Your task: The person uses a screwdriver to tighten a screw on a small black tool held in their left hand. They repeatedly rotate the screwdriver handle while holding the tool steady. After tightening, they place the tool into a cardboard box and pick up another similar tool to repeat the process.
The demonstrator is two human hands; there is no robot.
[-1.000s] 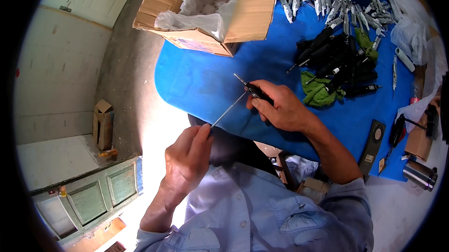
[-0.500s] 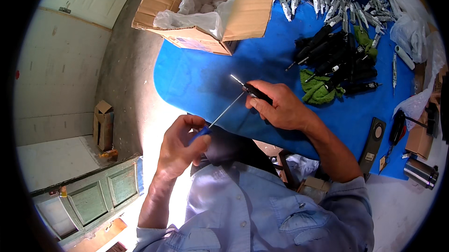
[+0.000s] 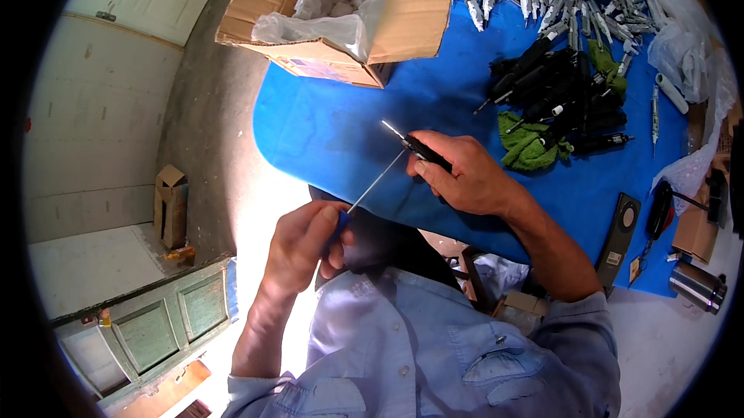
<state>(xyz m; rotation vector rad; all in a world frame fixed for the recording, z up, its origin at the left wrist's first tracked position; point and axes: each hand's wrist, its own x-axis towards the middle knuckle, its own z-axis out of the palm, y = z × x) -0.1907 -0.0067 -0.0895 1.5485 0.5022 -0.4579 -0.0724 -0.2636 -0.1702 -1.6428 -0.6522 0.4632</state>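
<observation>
Here, black tool (image 3: pixel 426 153) within right grip (image 3: pixel 467 177), blue-handled screwdriver (image 3: pixel 342 221) within left grip (image 3: pixel 301 247) (both full).

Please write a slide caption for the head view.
Left hand holds a blue-handled, thin metal-shafted screwdriver up to a slim black tool in the right hand.

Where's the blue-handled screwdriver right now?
In the head view, the screwdriver is near centre, its blue handle in the left hand, its shaft slanting up-right to the black tool in the right hand.
</observation>
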